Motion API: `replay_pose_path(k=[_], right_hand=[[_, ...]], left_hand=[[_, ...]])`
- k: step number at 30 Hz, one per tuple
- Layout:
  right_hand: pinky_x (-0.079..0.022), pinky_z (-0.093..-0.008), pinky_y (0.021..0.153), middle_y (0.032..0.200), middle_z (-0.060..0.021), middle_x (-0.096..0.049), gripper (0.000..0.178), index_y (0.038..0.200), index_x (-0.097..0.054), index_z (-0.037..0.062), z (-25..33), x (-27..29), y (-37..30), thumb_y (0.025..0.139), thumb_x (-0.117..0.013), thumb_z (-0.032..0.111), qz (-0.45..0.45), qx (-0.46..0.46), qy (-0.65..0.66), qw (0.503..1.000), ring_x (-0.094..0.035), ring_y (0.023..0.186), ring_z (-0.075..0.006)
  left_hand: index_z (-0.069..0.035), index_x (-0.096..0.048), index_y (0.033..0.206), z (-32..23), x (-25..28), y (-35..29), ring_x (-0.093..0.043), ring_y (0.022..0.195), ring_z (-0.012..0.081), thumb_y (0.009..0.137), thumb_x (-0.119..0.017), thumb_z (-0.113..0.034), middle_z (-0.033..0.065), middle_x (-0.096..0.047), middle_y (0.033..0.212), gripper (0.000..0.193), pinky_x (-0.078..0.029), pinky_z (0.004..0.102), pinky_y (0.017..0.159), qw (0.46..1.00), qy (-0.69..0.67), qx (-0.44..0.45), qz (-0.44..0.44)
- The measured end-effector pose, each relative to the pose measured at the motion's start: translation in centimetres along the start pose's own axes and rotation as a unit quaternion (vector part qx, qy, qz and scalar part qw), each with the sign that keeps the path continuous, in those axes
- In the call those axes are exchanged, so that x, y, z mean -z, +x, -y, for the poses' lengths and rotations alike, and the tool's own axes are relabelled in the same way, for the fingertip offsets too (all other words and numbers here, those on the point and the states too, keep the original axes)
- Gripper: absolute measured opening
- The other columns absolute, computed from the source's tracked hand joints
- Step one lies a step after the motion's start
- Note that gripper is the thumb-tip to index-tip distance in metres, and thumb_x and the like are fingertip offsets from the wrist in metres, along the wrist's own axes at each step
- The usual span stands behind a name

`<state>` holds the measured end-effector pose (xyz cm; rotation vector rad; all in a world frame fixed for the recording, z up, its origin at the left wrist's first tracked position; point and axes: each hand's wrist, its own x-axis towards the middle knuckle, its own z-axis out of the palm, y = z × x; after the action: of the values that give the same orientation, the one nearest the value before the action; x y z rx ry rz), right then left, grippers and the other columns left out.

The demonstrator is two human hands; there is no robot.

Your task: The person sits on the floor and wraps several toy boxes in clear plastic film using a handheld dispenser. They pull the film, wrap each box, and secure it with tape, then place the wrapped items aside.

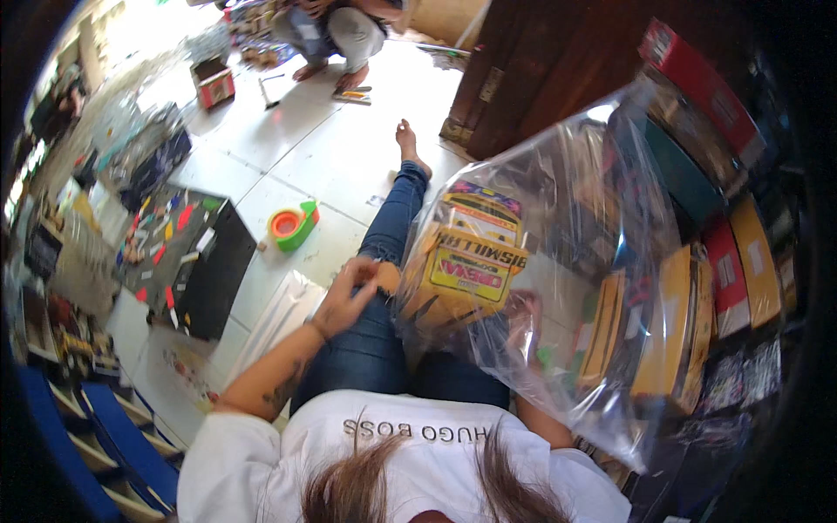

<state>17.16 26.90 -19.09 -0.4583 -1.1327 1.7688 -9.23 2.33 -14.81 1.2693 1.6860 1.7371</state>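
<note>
Over the lap (357, 357), yellow toy truck (466, 275) sits inside a clear bag (641, 218). Left fingers (357, 270) pinch a tan disc (389, 277) just beside it; right fingers (525, 307), behind plastic, probably steady it, can't tell their grip.

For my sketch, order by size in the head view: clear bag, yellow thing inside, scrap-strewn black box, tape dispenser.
1. Clear bag
2. Black box and yellow thing, too close to rank
3. Tape dispenser
</note>
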Motion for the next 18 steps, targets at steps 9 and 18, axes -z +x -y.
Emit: replay_pose_path(k=[9,18], right_hand=[[-0.053,-0.0341,0.074,0.104,-0.0097,-0.063,0.028,0.097,-0.062,0.0062,-0.7,-1.8,1.4,0.091,-0.059,0.033,0.041,-0.103,-0.057,0.992,-0.063,0.09,-0.0206],[-0.053,-0.0334,0.072,0.1,-0.009,-0.064,0.03,0.096,-0.062,0.0056,-5.5,-6.0,5.6,0.091,-0.058,0.035,0.04,-0.129,-0.097,0.986,-0.063,0.086,-0.0194]], left_hand=[[0.001,-0.059,0.094,7.4,-5.5,7.1,-0.065,0.086,0.026,0.09,-0.055,-0.03,0.0184,-0.067,0.096,0.032,-0.048,0.0321,0.078,0.981,0.006,0.179,-0.081],[-0.006,-0.05,0.101,17.4,-10.2,7.8,-0.063,0.081,0.0373,0.087,-0.054,-0.026,0.0193,-0.064,0.085,0.025,-0.048,0.0442,0.072,0.922,0.136,0.27,-0.241]])
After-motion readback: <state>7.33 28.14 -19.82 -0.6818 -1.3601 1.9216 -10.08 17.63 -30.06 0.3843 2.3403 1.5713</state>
